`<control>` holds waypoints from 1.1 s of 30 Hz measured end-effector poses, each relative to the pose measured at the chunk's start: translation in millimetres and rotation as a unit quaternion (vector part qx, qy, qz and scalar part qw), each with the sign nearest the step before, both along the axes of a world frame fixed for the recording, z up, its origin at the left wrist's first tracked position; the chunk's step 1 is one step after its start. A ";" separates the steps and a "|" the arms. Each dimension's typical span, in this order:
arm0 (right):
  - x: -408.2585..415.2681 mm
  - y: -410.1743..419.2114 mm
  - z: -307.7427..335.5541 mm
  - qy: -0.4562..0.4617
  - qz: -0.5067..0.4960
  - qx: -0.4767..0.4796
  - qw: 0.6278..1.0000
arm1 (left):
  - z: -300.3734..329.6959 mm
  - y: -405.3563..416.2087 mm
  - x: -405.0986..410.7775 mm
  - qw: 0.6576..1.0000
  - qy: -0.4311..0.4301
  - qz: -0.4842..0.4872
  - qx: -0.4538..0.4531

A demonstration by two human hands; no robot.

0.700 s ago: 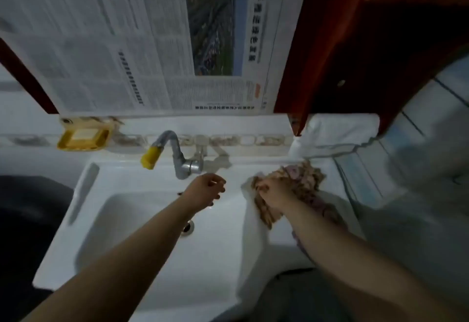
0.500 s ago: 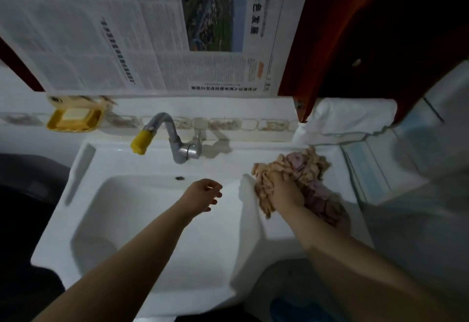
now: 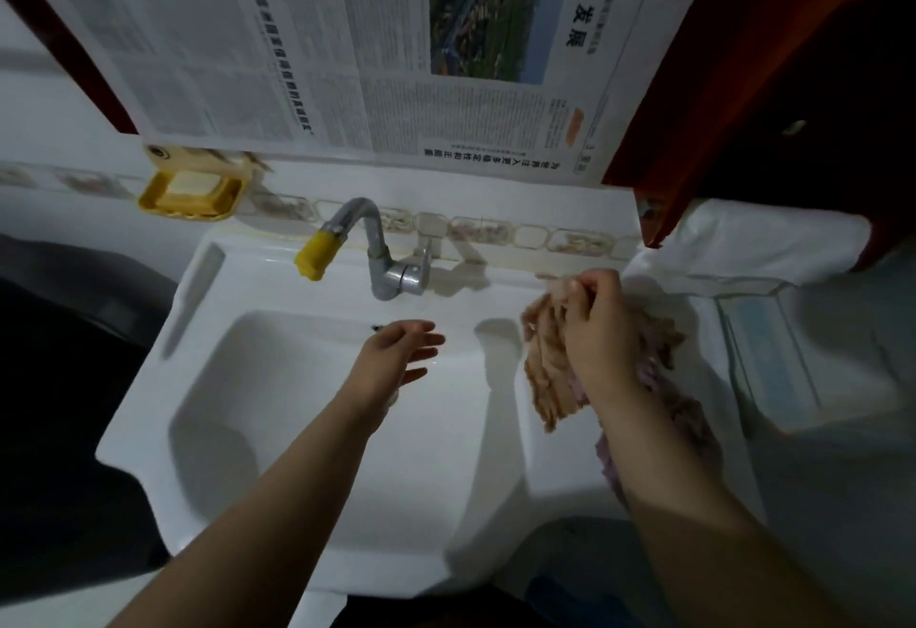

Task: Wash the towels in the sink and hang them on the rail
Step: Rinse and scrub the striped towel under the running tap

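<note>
While lifted, towel [image 3: 545,370] higher now.

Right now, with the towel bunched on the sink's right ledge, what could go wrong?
The right hand grips only the towel top, so the loose end on the ledge might slide off the sink rim. The left hand hangs open over the basin, and the tap spout points left, so water may miss the towel.

Running down the newspaper [image 3: 347,33] hanging above the basin, just right of its colour photograph [image 3: 483,3]: large dark characters reading 绿色发展. Blurring into grey lines elsewhere on the sheet: smaller headlines and columns of Chinese print, too fine to be read.
</note>
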State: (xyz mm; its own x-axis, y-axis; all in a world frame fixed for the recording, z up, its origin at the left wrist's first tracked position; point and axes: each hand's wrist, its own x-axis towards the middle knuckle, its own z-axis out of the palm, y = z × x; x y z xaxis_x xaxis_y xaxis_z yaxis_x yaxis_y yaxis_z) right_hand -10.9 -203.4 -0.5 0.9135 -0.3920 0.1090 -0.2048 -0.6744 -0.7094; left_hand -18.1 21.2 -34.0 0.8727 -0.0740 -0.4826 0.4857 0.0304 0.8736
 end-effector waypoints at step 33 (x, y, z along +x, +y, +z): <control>54.7 6.7 -6.2 0.382 -0.004 -0.329 0.863 | -21.5 85.7 25.1 0.972 0.026 -0.018 -0.232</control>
